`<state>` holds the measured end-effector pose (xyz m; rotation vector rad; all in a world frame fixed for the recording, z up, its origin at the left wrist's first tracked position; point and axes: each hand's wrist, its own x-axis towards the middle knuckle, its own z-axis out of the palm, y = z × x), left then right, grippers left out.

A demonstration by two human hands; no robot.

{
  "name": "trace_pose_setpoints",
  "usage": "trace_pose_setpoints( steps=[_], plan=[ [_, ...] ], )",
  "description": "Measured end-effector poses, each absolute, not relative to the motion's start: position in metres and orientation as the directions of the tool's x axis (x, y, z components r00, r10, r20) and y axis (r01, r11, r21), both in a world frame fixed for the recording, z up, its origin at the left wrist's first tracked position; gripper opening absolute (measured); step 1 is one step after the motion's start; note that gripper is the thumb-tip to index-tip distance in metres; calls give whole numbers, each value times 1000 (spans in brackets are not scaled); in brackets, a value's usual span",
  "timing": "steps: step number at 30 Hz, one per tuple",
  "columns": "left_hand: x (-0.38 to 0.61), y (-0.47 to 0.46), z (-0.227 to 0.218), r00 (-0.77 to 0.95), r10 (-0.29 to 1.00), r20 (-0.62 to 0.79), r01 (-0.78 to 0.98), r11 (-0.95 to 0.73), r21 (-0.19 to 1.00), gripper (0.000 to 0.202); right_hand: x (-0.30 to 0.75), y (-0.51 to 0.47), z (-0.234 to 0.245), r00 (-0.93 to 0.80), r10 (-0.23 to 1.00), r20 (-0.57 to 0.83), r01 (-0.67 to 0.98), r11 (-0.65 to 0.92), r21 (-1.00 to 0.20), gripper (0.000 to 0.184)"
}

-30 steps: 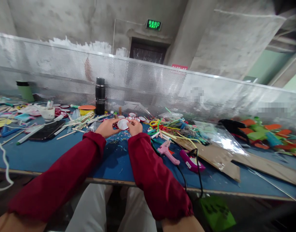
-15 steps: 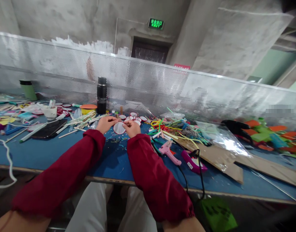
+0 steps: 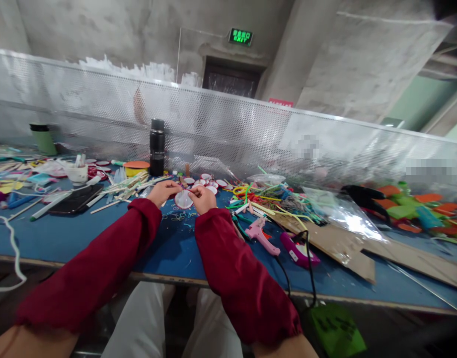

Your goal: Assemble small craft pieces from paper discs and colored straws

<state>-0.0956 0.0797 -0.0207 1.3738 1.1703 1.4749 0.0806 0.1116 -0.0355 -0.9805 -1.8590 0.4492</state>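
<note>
Both hands meet over the blue table, around a round white disc with a red rim [image 3: 184, 200]. My right hand [image 3: 203, 198] is closed, with thumb and finger pinching the disc's upper right edge. My left hand [image 3: 163, 193] is closed too, its fingertips pressed together at the disc's upper left edge; whatever small piece may be between them is too small to make out. Just behind the hands lie several more red-rimmed discs [image 3: 206, 177]. Small coloured loops [image 3: 176, 217] are scattered on the table below the disc.
A black bottle [image 3: 157, 147] stands behind my left hand. To the right are a pink glue gun [image 3: 263, 236], a purple device [image 3: 298, 249], a heap of pipe cleaners [image 3: 284, 201] and cardboard strips [image 3: 336, 243]. A phone [image 3: 75, 199] and wooden sticks [image 3: 129, 185] lie left.
The disc has tilted and appears flatter from above. Both hands have shifted very slightly; their pinched pose is the same.
</note>
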Motion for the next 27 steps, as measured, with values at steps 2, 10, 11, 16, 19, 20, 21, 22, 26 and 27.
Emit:
trace_pose_setpoints(
  steps=[2,10,11,16,19,20,21,22,26,27],
  plan=[
    [-95,79,-21,-100,960,261,27,-260,965,34,81,112,-36,-222,781,583,436,614,-657,12],
    [-97,81,-23,-106,955,278,44,-275,960,27,79,114,-38,-212,766,607,411,633,-656,12],
    [-97,81,-23,-111,952,284,61,-279,958,25,79,114,-38,-215,766,606,404,635,-659,12],
    [-96,77,-18,-107,951,292,136,-277,951,20,79,115,-39,-212,767,606,409,632,-658,13],
    [-96,76,-17,-93,950,299,179,-280,943,21,79,116,-41,-200,767,609,417,630,-656,13],
    [-96,76,-18,-89,949,302,191,-281,941,21,79,117,-42,-200,766,611,416,631,-655,13],
    [-96,76,-18,-87,949,302,198,-281,939,21,79,117,-42,-201,765,612,416,632,-654,13],
    [-96,77,-18,-86,950,302,199,-280,939,21,79,118,-43,-202,765,611,418,632,-653,13],
    [-96,77,-18,-95,952,290,189,-268,945,18,80,117,-42,-206,768,606,434,627,-647,14],
    [-96,77,-18,-95,953,288,191,-266,945,18,80,117,-41,-206,768,606,438,626,-645,14]
  ],
)
